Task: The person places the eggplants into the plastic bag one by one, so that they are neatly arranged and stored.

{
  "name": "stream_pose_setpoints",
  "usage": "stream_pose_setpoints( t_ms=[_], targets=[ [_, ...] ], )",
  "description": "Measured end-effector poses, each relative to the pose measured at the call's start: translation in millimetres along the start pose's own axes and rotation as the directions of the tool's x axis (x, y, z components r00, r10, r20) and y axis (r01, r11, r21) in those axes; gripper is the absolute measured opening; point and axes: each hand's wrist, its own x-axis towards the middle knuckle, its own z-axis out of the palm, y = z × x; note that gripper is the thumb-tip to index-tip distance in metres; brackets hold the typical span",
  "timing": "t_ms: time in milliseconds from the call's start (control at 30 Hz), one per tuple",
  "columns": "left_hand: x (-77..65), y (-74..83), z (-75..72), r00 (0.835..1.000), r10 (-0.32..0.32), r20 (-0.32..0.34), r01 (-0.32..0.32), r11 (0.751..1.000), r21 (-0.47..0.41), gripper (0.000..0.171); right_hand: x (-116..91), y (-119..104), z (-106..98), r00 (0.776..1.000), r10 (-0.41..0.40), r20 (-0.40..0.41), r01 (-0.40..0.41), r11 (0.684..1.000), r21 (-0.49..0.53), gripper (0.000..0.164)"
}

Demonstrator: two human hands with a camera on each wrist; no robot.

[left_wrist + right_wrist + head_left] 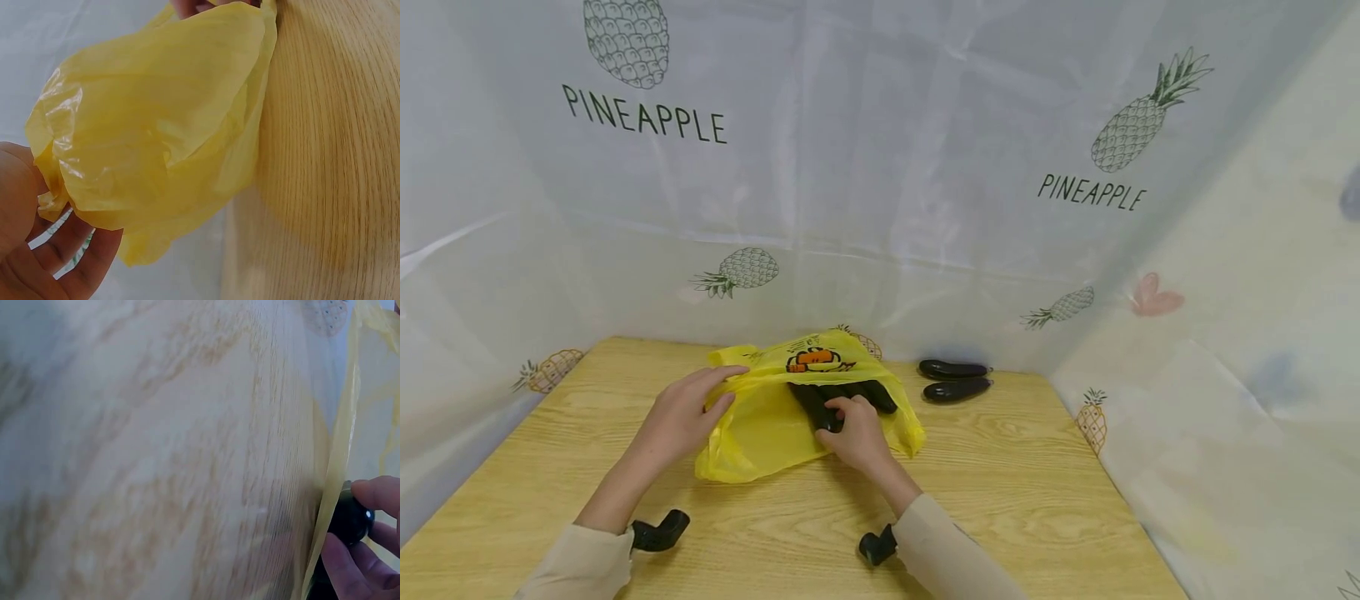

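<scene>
A yellow plastic bag with a printed orange figure lies on the table with its mouth facing me. My left hand holds the upper edge of the mouth at its left side; in the left wrist view, the plastic bunches between thumb and fingers. Inside the mouth, my right hand grips the near end of a dark eggplant. The right wrist view shows thumb and fingers around its glossy end. More eggplants lie beside it in the bag, partly hidden by the plastic and the hand.
Two more eggplants, one farther back and one nearer, lie right of the bag near the table's back edge. A pale curtain with pineapple prints hangs behind the wooden table and along its sides.
</scene>
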Motion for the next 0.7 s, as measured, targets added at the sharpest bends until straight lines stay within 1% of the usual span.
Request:
stream_pose_setpoints(
  t_ms=[167,367,700],
  targets=[
    [-0.5,0.0,-1.2,1.000,0.004,-0.005,-0.004,1.000,0.003,0.043,2.7,-1.8,1.8,1.000,0.025,-0.001,-0.025,1.000,0.006,0.044],
    [-0.3,-0.9,-1.2,1.000,0.003,-0.006,-0.003,1.000,0.000,0.044,5.0,-1.6,4.5,1.000,0.026,-0.010,-0.026,1.000,-0.012,0.044],
    [-0.1,-1.5,-0.3,1.000,0.010,-0.006,-0.010,1.000,0.004,0.043,4.5,-2.3,5.1,0.999,0.035,-0.019,-0.035,0.999,-0.009,0.045]
  ],
)
